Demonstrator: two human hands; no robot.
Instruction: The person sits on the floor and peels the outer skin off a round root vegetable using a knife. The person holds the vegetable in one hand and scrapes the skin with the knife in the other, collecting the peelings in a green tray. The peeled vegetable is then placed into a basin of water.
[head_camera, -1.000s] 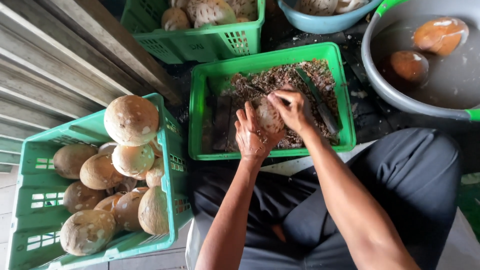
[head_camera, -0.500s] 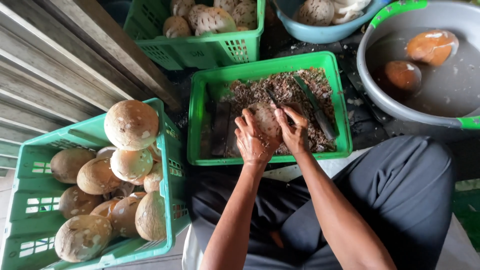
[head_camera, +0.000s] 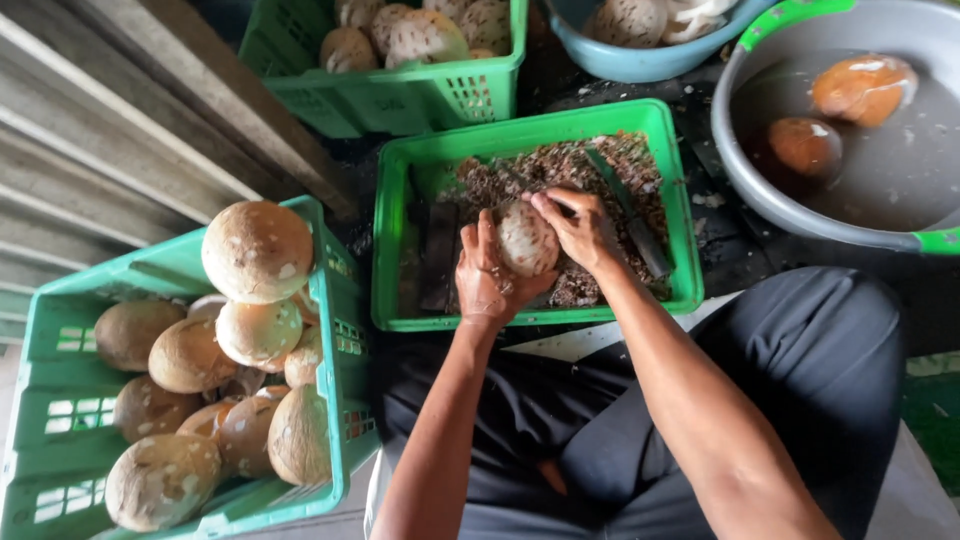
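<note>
**Peeled coconut held over the shavings tray**

A coconut (head_camera: 527, 238) is seen pale and speckled, most of its brown skin pared off. It is cupped from 7 o'clock by the left hand (head_camera: 487, 275), fingers curled round its lower side, and is pressed from 2 o'clock by the right hand (head_camera: 578, 228), closed over its top edge. Whether a blade is gripped in the right hand cannot be told.

The coconut is held above a green tray (head_camera: 655, 118), in which brown shavings (head_camera: 560, 165) and a dark knife (head_camera: 632, 215) are lain. At 8 o'clock a crate (head_camera: 60, 345) is filled with brown unpeeled nuts (head_camera: 257, 250). At 11 o'clock a second crate (head_camera: 400, 95) is loaded with speckled peeled nuts (head_camera: 425, 35). At 2 o'clock two orange-brown nuts (head_camera: 862, 88) are floated in a grey basin (head_camera: 735, 170) of water. A blue bowl (head_camera: 640, 62) is set at 12 o'clock.
</note>
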